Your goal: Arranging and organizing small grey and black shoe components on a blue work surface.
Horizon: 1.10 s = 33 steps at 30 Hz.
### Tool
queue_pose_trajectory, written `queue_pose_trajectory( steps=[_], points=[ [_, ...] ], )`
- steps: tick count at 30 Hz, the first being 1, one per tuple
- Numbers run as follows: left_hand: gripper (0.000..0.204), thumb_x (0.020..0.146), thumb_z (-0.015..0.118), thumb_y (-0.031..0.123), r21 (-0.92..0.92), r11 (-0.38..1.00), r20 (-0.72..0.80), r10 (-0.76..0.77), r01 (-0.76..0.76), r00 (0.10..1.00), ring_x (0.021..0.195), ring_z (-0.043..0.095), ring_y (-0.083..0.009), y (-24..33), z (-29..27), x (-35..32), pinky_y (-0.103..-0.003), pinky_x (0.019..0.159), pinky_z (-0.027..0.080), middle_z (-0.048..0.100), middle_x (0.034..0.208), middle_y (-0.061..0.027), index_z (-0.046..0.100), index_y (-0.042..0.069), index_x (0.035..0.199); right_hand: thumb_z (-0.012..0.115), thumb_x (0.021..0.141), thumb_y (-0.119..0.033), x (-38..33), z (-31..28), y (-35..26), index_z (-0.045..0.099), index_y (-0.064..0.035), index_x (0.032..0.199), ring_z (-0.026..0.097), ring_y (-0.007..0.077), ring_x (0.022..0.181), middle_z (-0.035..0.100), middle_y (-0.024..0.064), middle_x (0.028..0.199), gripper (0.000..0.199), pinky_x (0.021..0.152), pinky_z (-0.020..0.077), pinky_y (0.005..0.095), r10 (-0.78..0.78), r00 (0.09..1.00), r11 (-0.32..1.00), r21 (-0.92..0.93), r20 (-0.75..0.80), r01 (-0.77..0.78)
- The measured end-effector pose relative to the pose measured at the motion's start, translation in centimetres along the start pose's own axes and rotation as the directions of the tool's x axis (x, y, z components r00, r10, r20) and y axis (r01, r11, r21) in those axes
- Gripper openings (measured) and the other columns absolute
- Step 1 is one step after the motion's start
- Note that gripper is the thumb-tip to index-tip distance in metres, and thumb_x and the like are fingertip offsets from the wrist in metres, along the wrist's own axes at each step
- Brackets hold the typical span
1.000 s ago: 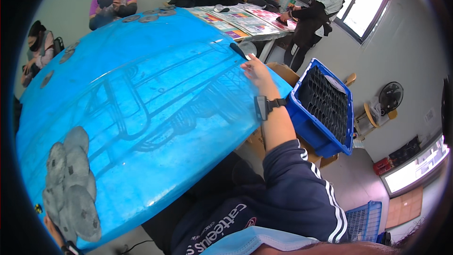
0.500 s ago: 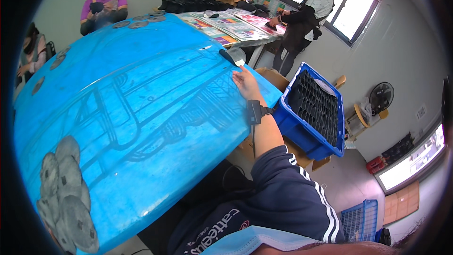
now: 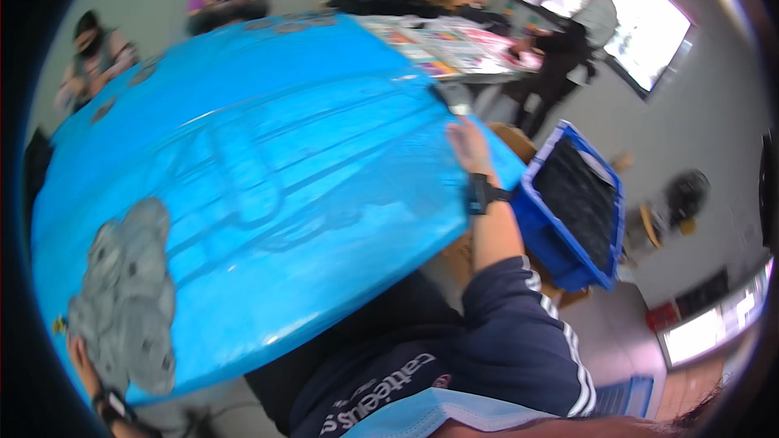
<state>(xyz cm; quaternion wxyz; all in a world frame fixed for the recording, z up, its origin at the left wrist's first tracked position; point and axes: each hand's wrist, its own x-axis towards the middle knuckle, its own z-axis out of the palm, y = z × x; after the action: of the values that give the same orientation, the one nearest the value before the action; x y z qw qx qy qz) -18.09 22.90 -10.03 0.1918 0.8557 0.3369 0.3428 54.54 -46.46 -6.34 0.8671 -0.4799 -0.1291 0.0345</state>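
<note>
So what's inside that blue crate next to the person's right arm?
The blue crate looks dark inside, filled with something black, maybe netting or fabric; the blur hides what exactly. Its bottom is covered. The right hand rests on the blue sheet, outside the crate.

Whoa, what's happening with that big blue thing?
A person is holding a large blue printed sheet spread wide in front of them. Their right hand grips its far right edge, and their left hand holds the lower left corner, near a grey patch in the print. A blue crate sits just to the right. Other people stand by a table covered with colourful sheets at the back.
</note>
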Motion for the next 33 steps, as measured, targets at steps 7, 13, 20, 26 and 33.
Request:
queue_pose_trajectory(
  steps=[7, 13, 20, 26, 33],
  points=[
    [0.022, 0.085, 0.05, 0.02, -0.028, 0.999, -0.043, -0.048, 0.047, 0.998, 0.11, 0.041, -0.0237, 7.1, 3.8, 2.3, -0.031, 0.095, 0.031, 0.044, 0.12, -0.0126, 0.057, 0.003, 0.097, 0.048, 0.085, -0.01, 1.2, -7.4, -0.7, 0.045, -0.0033, 0.115, 0.052, 0.0123, 0.085, 0.056, 0.0053, 0.094, 0.031, 0.082, 0.0428, 0.0239, -0.216, 0.964, 0.862, -0.433, 0.158, 0.264],
    [0.026, 0.089, 0.043, 0.023, -0.166, 0.983, -0.082, -0.098, 0.083, 0.992, 0.11, 0.042, -0.0201, 8.5, 1.5, 0.4, -0.029, 0.094, 0.03, 0.044, 0.121, -0.009, 0.06, 0.004, 0.091, 0.052, 0.084, -0.014, 3.5, -7.9, 0.4, 0.043, 0.0007, 0.119, 0.051, 0.0165, 0.096, 0.054, 0.0115, 0.102, 0.04, 0.091, 0.0382, 0.0268, 0.016, 0.999, 0.997, -0.075, -0.028, -0.018],
    [0.027, 0.09, 0.043, 0.025, -0.368, 0.909, -0.037, -0.225, 0.196, 0.974, 0.112, 0.04, -0.0159, 10.4, 1.1, 0.4, -0.028, 0.096, 0.027, 0.042, 0.125, -0.0063, 0.06, 0.005, 0.097, 0.05, 0.082, -0.009, 3.3, -7.0, -0.1, 0.03, 0.0008, 0.127, 0.048, 0.0185, 0.1, 0.048, 0.015, 0.11, 0.051, 0.094, 0.0364, 0.0276, -0.054, 0.986, 0.997, -0.06, -0.16, 0.045],
    [0.035, 0.089, 0.044, 0.025, -0.46, 0.863, -0.019, -0.247, 0.211, 0.969, 0.121, 0.033, -0.0176, 11.0, 1.5, 0.3, -0.028, 0.099, 0.024, 0.039, 0.129, -0.0092, 0.047, 0.008, 0.12, 0.048, 0.08, -0.005, 3.6, -7.4, -0.1, 0.027, 0.0014, 0.128, 0.045, 0.0216, 0.105, 0.045, 0.0173, 0.114, 0.053, 0.095, 0.0356, 0.0272, -0.114, 0.977, 0.988, -0.123, -0.18, 0.092],
    [0.049, 0.089, 0.036, 0.042, -0.555, 0.803, -0.267, -0.419, 0.217, 0.868, 0.122, 0.029, -0.0253, 10.5, 0.7, -0.8, -0.037, 0.102, 0.016, 0.032, 0.132, -0.0118, 0.033, 0.015, 0.13, 0.047, 0.081, -0.006, 3.9, -7.5, 0.6, 0.026, 0.002, 0.128, 0.043, 0.0226, 0.107, 0.042, 0.0188, 0.119, 0.053, 0.095, 0.0356, 0.0269, -0.08, 0.978, 0.994, -0.085, -0.193, 0.064]
  ],
)
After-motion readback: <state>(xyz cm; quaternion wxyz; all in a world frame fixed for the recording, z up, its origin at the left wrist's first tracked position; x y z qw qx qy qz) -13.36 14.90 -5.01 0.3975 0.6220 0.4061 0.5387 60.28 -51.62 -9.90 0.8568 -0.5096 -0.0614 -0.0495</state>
